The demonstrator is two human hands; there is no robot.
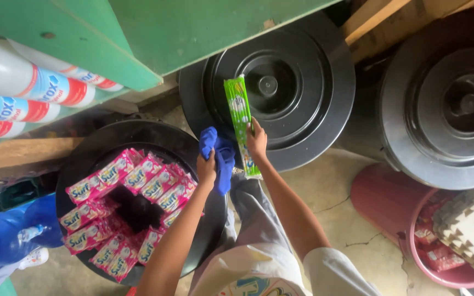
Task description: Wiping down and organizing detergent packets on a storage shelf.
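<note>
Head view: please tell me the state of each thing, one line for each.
Left hand: closed on blue cloth.
Right hand: closed on green strip, held up lengthwise.
Pink sachets: piled loose on black lid.
Black bins: lids on.
Pink basin: open, holds packets.

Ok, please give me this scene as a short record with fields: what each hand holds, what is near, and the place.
left hand: left hand grips a blue cloth
right hand: right hand holds a green sachet strip upright
hands relation: close together, cloth beside the strip
below left hand: pink sachets piled on a black round lid
behind hands: second black lid, third one at right
upper left: white bottles lying on a green shelf
lower right: pink basin
</note>
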